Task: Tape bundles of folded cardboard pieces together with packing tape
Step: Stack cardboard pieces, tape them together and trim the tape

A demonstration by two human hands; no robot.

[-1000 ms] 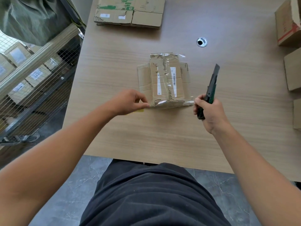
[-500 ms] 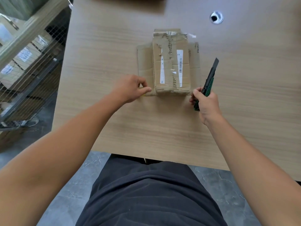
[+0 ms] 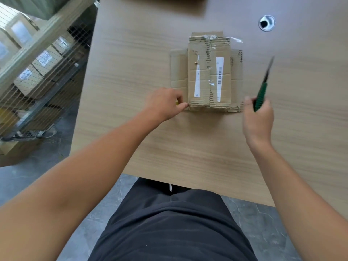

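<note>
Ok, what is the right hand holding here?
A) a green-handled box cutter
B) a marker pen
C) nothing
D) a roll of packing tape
A: the right hand is curled round a green-handled box cutter, its dark blade end pointing away from the person, just right of the cardboard bundle.

Wood-grain table (image 3: 188,157) w/ round cable hole (image 3: 266,23); grey marbled floor (image 3: 250,217); wire-mesh rack (image 3: 37,76) at left, boxes inside.
</note>
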